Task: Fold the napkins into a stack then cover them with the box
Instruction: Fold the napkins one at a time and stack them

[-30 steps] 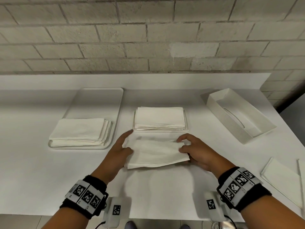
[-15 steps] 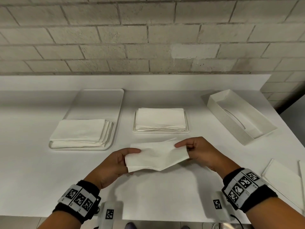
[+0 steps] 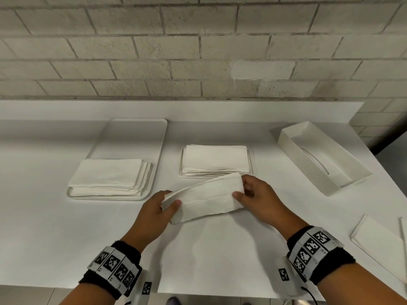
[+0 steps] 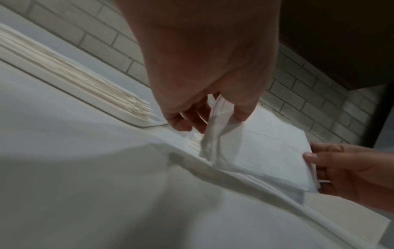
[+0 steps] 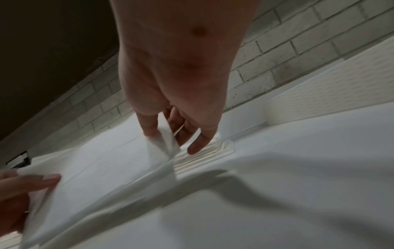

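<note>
A folded white napkin (image 3: 204, 198) hangs in the air just in front of the centre stack of folded napkins (image 3: 215, 159). My left hand (image 3: 170, 201) pinches its left end between thumb and fingers, and the left wrist view shows that pinch on the napkin (image 4: 255, 148). My right hand (image 3: 241, 189) pinches the right end, seen in the right wrist view on the napkin (image 5: 119, 166). The open white box (image 3: 319, 159) lies at the right, hollow side up.
A white tray (image 3: 132, 137) at the left carries a pile of unfolded napkins (image 3: 110, 176). A flat white lid or tray (image 3: 381, 243) lies at the table's right front edge. A brick wall backs the table.
The napkin has been lifted off the table and folded narrower. Both hands have carried it up and away, toward the centre stack, its right end higher.
</note>
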